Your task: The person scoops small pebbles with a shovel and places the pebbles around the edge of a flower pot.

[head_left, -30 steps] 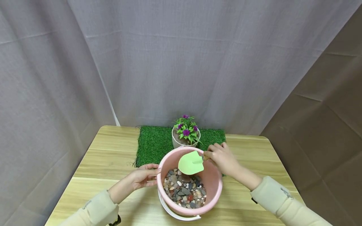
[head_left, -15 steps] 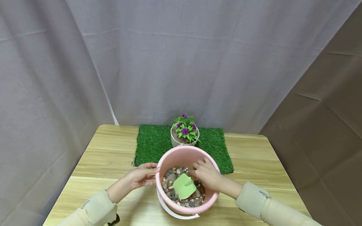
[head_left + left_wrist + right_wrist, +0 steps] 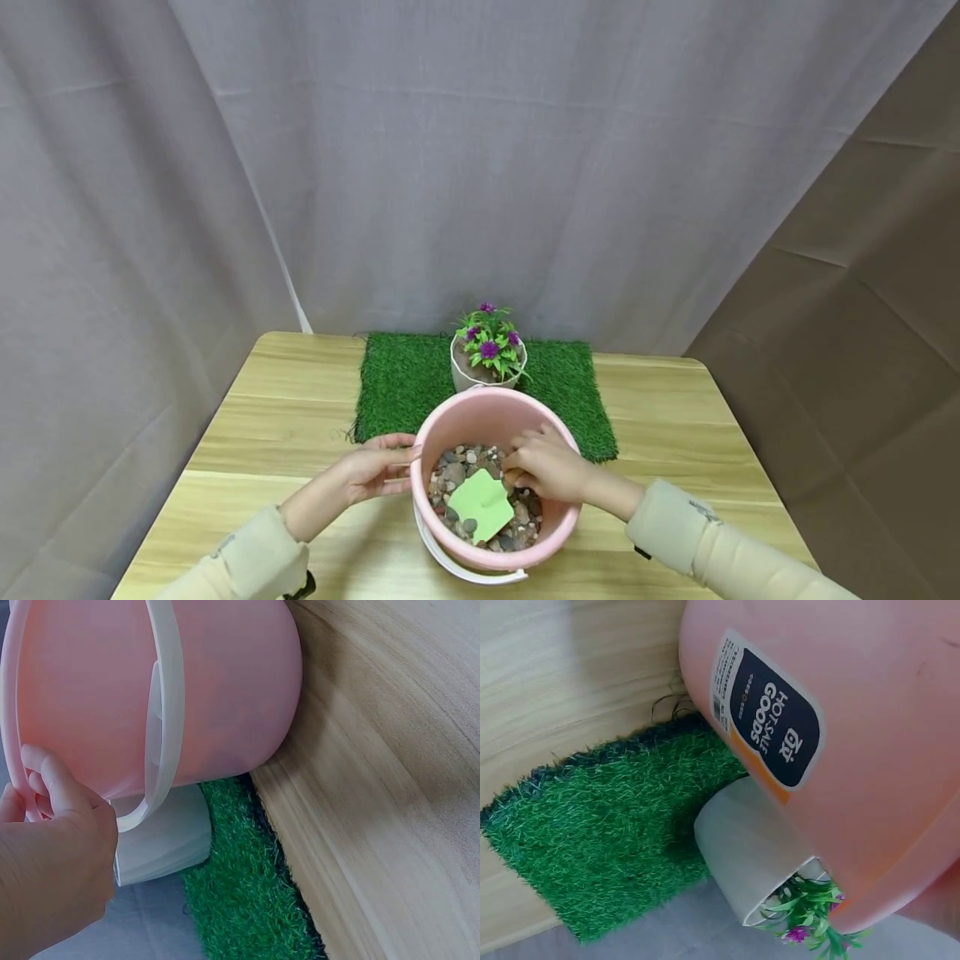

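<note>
A pink bucket (image 3: 480, 417) stands near the front of the table, with small mixed stones (image 3: 454, 475) in its bottom. My left hand (image 3: 371, 471) grips its left rim; in the left wrist view, thumb and fingers of the left hand (image 3: 64, 855) pinch the bucket's edge. Inside the bucket, my right hand (image 3: 551, 468) holds a light green garden trowel (image 3: 482, 504) by its handle, which the fingers largely cover. The trowel's blade lies among the stones, a few of them resting on it. In the right wrist view, the bucket wall (image 3: 885, 712) hides most of the right hand.
Behind the bucket, a white pot (image 3: 465, 381) holds a plant with purple flowers (image 3: 489, 348). It stands on a green artificial grass mat (image 3: 397, 383). The bucket's white carrying handle (image 3: 480, 575) hangs down at the front. Grey curtains (image 3: 465, 167) enclose the wooden table (image 3: 285, 400).
My right hand has lowered the trowel from above the bucket's rim down into the stones, and some stones now lie on its blade. The left hand keeps its grip on the rim.
</note>
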A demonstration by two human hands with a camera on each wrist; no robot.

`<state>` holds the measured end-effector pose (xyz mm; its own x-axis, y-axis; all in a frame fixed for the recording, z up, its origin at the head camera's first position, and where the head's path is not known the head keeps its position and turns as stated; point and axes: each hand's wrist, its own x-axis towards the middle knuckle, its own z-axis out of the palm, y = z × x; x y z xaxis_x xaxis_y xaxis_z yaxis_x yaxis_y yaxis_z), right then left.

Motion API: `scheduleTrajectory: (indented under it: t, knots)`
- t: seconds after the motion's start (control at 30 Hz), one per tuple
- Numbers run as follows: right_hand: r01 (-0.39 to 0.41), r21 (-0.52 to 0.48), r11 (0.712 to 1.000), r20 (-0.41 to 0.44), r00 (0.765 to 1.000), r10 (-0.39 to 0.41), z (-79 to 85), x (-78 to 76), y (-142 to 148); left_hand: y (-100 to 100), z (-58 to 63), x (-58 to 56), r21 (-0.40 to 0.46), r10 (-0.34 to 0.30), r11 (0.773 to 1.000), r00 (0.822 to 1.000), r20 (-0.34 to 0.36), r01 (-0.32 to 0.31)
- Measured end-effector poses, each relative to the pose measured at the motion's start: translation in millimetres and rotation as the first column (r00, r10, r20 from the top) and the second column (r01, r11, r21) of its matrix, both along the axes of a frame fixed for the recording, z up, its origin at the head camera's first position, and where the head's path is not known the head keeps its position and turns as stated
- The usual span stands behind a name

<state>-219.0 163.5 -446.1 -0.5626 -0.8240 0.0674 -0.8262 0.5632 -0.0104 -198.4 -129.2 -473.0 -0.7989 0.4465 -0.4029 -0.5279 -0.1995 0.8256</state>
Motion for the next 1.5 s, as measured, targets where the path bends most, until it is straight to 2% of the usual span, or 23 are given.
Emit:
scheduleTrajectory:
  t: [0.27, 0.63, 0.8, 1.17, 1.3, 1.5]
  knots:
    - [0.031, -0.076, 0.997, 0.147, 0.989, -0.020, 10.8, -7.7, 6, 0, 3.2, -0.2, 0.003, 0.004, 1.000, 1.000, -0.006, -0.004]
    - [0.058, -0.115, 0.992, 0.204, 0.978, -0.034, 30.2, -14.4, 17, -1, 3.2, 1.0, -0.009, 0.017, 1.000, 1.000, 0.001, -0.017]
    - [0.060, -0.186, 0.981, 0.267, 0.964, -0.008, 35.4, -20.1, 25, -1, 4.3, 0.7, -0.010, 0.021, 1.000, 1.000, 0.002, -0.021]
    - [0.132, -0.265, 0.955, 0.387, 0.922, -0.020, 56.4, -38.1, 45, 0, 4.6, 1.8, -0.005, 0.018, 1.000, 1.000, 0.008, -0.018]
    - [0.176, -0.266, 0.948, 0.404, 0.913, -0.056, 63.0, -43.1, 52, 0, 4.3, 1.6, 0.001, 0.017, 1.000, 1.000, 0.008, -0.017]
    - [0.207, -0.283, 0.937, 0.403, 0.912, -0.080, 68.6, -51.6, 63, 0, 3.1, 1.6, 0.002, 0.013, 1.000, 1.000, 0.005, -0.013]
